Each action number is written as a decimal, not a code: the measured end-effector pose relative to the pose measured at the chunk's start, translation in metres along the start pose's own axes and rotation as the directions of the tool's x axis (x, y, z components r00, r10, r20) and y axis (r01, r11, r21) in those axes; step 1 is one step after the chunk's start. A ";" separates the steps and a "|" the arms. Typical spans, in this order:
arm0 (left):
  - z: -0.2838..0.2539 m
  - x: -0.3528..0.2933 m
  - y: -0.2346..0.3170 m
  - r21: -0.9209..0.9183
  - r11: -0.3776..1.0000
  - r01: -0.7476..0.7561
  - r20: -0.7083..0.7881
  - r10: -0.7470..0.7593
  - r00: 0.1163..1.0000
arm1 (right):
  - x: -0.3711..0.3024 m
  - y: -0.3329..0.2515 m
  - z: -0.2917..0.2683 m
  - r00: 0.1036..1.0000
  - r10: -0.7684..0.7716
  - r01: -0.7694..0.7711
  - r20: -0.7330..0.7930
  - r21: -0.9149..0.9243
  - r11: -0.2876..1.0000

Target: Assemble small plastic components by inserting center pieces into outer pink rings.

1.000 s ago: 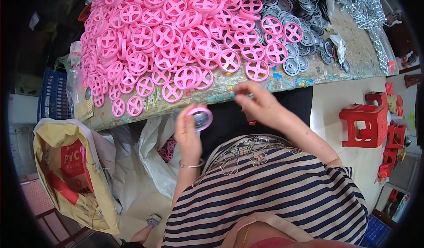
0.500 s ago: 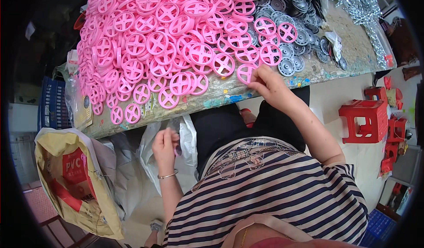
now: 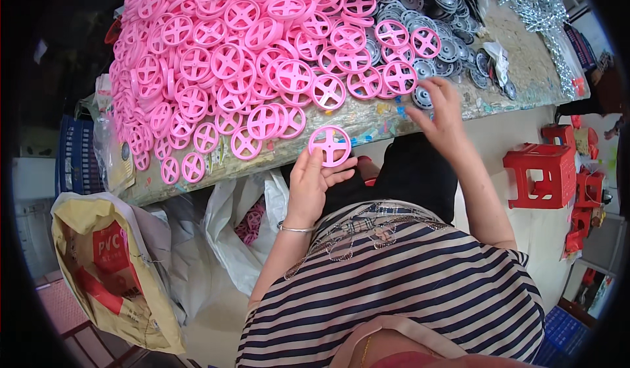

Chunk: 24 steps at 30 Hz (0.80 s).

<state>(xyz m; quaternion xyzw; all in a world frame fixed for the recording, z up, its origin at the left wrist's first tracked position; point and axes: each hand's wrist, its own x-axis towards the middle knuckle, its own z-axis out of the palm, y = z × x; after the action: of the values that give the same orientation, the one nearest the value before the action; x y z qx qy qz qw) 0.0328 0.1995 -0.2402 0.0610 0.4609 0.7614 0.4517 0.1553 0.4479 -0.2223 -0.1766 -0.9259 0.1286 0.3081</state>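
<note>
Left hand [image 3: 310,191] is closed on one pink four-spoked wheel ring [image 3: 329,147], thumb on the near rim, fingers behind; the ring faces up toward the camera, in front of the worktable's near edge, above the lap. Right hand [image 3: 447,120] looks empty, thumb and fingers spread with a fair gap, over the table edge. Key relation: nearest grey ridged disc [image 3: 423,97] lies flat just ahead of that gap, seen between thumb and fingertips; contact or not, can't tell. Disc is round, so no long axis; right hand is clearly the nearer one, and the held ring sits to its left and closer to the body. Beyond the right fingers, more grey discs [image 3: 448,49] overlap in a loose heap; left of them, a big pile of pink wheel rings [image 3: 227,61] covers much of the worktable [image 3: 512,91]. Silver tinsel [image 3: 535,10] at the far right. Below the table on the left, an open white sack [image 3: 223,237] with pink pieces inside, then an open tan sack [image 3: 82,203]. Red plastic stool [image 3: 541,179] on the floor, right.
</note>
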 end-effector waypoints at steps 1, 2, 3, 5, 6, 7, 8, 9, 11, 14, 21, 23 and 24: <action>0.001 0.000 -0.002 -0.038 0.999 0.013 0.020 -0.012 1.000 | -0.003 0.012 0.005 1.000 -0.001 0.001 -0.001 -0.002 1.000; 0.003 0.000 -0.002 -0.041 0.999 0.010 0.019 -0.009 1.000 | -0.006 0.021 0.009 0.996 0.060 -0.057 0.060 -0.051 0.997; 0.006 -0.001 -0.002 -0.042 0.999 0.012 0.026 -0.011 1.000 | -0.007 0.026 0.012 0.986 0.122 -0.110 0.118 -0.103 0.989; 0.005 -0.005 0.001 -0.031 0.999 0.032 0.055 -0.030 0.998 | -0.005 0.025 0.016 0.989 0.102 -0.090 0.104 -0.114 0.989; 0.006 -0.005 0.001 -0.033 0.999 0.029 0.049 -0.028 0.998 | -0.004 0.025 0.018 0.993 0.087 -0.076 0.085 -0.129 0.989; 0.006 -0.005 0.002 -0.027 1.000 0.015 0.048 -0.014 0.999 | -0.003 0.030 0.021 0.993 0.087 -0.076 0.084 -0.125 0.989; 0.006 -0.004 0.002 -0.022 1.000 0.001 0.050 0.000 0.999 | 0.000 0.043 0.024 0.995 0.078 -0.072 0.062 -0.083 0.994; 0.004 -0.003 0.003 -0.021 1.000 0.001 0.051 0.000 0.999 | 0.002 0.052 0.027 0.997 0.070 -0.069 0.039 -0.041 0.997; 0.003 -0.003 0.003 0.007 1.000 0.015 0.043 -0.015 0.999 | 0.007 0.055 0.026 0.989 0.147 -0.148 0.018 0.069 0.987; 0.001 -0.002 -0.001 0.066 0.998 -0.021 0.018 0.020 1.000 | 0.024 -0.003 -0.004 0.827 0.487 -0.560 0.281 0.339 0.756; 0.014 0.003 -0.001 0.021 0.999 -0.043 0.031 0.042 0.999 | 0.012 -0.086 0.014 0.756 0.183 -0.612 0.628 0.579 0.539; 0.013 0.005 -0.001 0.029 0.998 -0.064 0.027 0.063 0.998 | 0.006 -0.085 0.029 0.831 0.125 -0.489 0.542 0.605 0.628; 0.011 0.009 -0.002 0.021 0.997 -0.074 0.035 0.073 0.997 | 0.003 -0.085 0.035 0.890 0.058 -0.357 0.451 0.613 0.705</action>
<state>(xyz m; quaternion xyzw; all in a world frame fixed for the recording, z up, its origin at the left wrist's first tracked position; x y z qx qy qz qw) 0.0348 0.2138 -0.2385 0.0959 0.4591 0.7711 0.4306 0.1100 0.3681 -0.2188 -0.1265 -0.8293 0.5264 0.1386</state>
